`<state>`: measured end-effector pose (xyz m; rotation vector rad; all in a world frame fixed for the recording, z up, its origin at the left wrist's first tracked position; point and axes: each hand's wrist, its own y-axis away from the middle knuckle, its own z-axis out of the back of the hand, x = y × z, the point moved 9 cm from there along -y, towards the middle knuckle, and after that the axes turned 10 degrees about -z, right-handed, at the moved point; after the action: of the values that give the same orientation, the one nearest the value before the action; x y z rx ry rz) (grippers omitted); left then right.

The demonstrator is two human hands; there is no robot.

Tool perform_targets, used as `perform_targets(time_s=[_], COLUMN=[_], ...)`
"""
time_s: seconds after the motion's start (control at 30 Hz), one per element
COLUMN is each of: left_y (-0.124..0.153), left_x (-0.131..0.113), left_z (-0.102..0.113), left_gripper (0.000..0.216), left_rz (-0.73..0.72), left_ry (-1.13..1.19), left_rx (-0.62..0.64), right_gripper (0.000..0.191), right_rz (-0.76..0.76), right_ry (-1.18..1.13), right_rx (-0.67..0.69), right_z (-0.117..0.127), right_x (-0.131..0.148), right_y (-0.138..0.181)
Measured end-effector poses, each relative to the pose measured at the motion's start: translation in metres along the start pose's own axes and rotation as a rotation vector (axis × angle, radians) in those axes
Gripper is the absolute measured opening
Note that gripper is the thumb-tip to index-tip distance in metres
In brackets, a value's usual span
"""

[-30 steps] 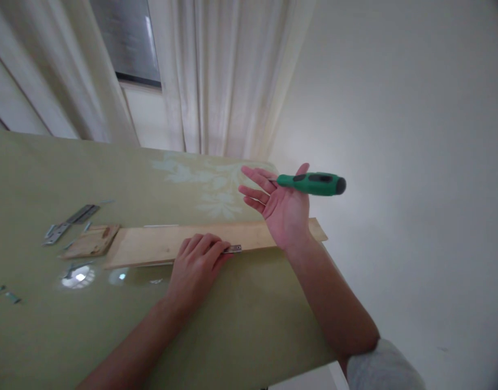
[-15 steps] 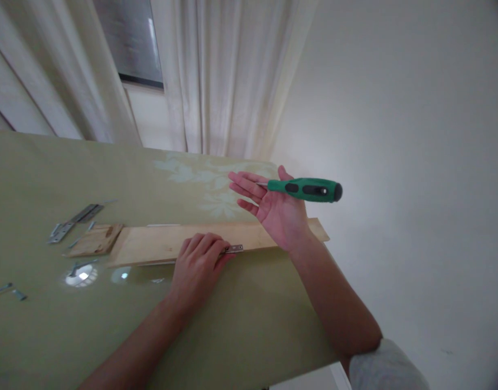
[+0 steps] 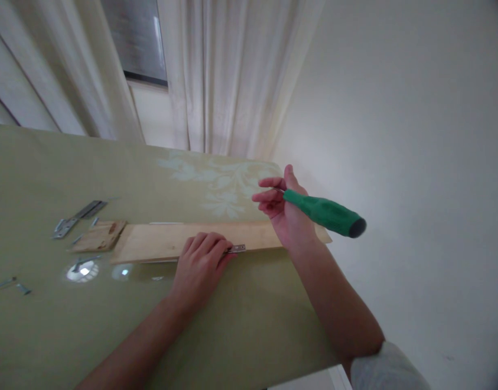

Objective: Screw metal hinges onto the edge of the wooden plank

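My left hand (image 3: pixel 202 262) is closed at the near edge of a long wooden board (image 3: pixel 151 241). Its thumb and fingers pinch a metal hinge (image 3: pixel 237 249) against that edge, and the hinge's holed end sticks out to the right. Above the board's right part, my right hand (image 3: pixel 292 214) holds a green screwdriver (image 3: pixel 326 211) with a dark butt end. The handle slants down to the right across the palm. Its thin shaft runs between partly curled fingers, and the tip is hidden behind them.
More metal hinges (image 3: pixel 76 219) lie at the left beside a short wood piece (image 3: pixel 98 236) with screws on and near it. Two screws (image 3: pixel 24 288) lie at the far left of the green table (image 3: pixel 90 336). A white object (image 3: pixel 314 380) shows at the bottom edge. Curtains and a wall stand behind.
The screwdriver has turned in my right hand, its butt end swinging down and to the right. My right fingers have curled in more. My left hand stays on the hinge and board.
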<state>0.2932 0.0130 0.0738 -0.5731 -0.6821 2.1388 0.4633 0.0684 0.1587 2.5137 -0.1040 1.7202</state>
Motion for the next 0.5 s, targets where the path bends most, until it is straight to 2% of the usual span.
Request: perform_targets(time_s=[0.2, 0.3, 0.4, 0.5], left_y=[0.000, 0.000, 0.000, 0.000], left_x=[0.000, 0.000, 0.000, 0.000], left_z=[0.001, 0.001, 0.002, 0.001], left_gripper=[0.009, 0.009, 0.008, 0.009], left_rz=[-0.009, -0.004, -0.003, -0.005], left_ry=[0.000, 0.003, 0.007, 0.008], left_rx=[-0.001, -0.006, -0.015, -0.012], right_gripper=[0.052, 0.041, 0.024, 0.026], right_rz=[0.048, 0.061, 0.010, -0.040], right_ry=[-0.001, -0.038, -0.067, -0.095], right_rx=[0.002, -0.011, 0.048, 0.118], right_z=[0.006, 0.007, 0.001, -0.004], right_x=[-0.001, 0.000, -0.003, -0.004], right_y=[-0.003, -0.004, -0.004, -0.001])
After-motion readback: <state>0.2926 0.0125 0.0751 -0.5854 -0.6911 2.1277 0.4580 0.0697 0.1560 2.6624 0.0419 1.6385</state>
